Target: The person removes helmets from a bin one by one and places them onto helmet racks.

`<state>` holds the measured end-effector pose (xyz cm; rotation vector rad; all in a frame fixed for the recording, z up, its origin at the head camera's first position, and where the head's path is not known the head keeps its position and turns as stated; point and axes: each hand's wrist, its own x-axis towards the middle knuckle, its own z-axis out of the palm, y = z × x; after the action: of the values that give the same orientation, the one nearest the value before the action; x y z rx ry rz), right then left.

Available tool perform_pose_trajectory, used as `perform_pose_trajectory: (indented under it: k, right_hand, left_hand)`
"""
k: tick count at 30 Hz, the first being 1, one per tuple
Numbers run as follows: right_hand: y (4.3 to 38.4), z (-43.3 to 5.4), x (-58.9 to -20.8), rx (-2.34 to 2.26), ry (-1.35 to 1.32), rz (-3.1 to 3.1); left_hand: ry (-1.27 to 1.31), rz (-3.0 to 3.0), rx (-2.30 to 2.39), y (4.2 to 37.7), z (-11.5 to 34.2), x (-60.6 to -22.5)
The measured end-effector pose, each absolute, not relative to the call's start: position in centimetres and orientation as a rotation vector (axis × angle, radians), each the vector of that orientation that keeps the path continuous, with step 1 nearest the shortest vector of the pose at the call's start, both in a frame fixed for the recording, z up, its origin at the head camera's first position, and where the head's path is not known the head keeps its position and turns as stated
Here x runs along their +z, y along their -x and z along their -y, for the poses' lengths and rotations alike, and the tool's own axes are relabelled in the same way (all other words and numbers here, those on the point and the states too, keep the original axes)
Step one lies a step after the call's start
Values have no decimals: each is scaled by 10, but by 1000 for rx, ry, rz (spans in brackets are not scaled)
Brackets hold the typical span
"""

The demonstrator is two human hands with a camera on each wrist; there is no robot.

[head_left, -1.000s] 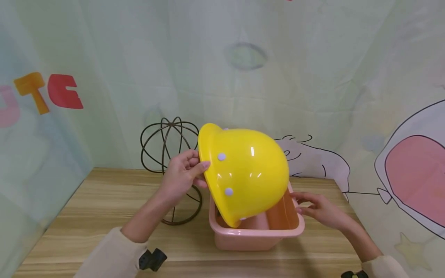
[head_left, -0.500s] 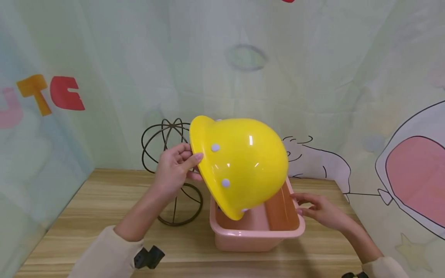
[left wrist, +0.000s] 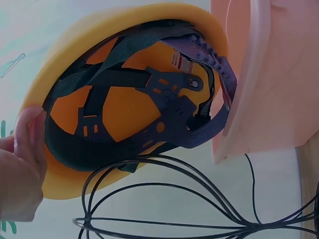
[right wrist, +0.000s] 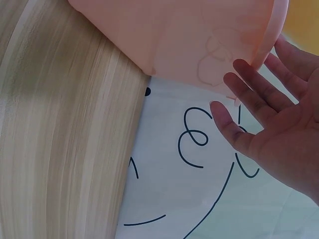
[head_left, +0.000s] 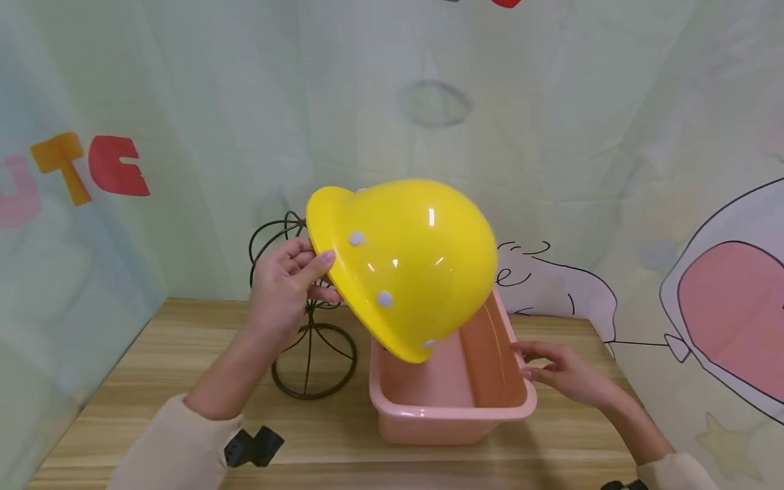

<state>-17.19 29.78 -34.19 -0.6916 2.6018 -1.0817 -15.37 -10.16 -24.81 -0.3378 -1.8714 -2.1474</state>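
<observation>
While the left hand (head_left: pixel 282 282) grips the yellow helmet (head_left: pixel 422 252), the right hand (head_left: pixel 569 371) touches the pink tub (head_left: pixel 453 412)

Where the left hand meets the yellow helmet, we observe a grasp: the thumb lies on the outer face of the brim and the other fingers reach behind it. We locate the helmet in the air over the rear left part of the pink tub. It is tilted, with its open side turned left and down and its crown turned right. In the left wrist view the edge of the helmet overlaps the tub; we cannot tell whether the two touch. The same view shows us the dark harness (left wrist: pixel 169 109) inside the shell.

We find the right hand released, its fingers extended and spread, with fingertips touching the right rim of the tub. The tub stands upright on the wooden table (head_left: pixel 153 408).

To the left of the tub we note a dark wire stand (left wrist: pixel 255 226), upright on a ring base, its rounded top partly hidden by the left hand and the helmet. Behind the table hangs a pale green backdrop (head_left: pixel 367 102) with coloured letters and line drawings. We also see a black fitting (head_left: pixel 253 446) at the left sleeve (head_left: pixel 177 442).
</observation>
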Motion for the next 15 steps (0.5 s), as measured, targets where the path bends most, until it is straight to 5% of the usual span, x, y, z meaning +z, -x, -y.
perform_pose_trajectory:
  k: [15]
  right_hand:
    - [172,-299,-344,-1078,724,-2626]
  left_hand:
    - [276,1533,-2280,154,117,-242]
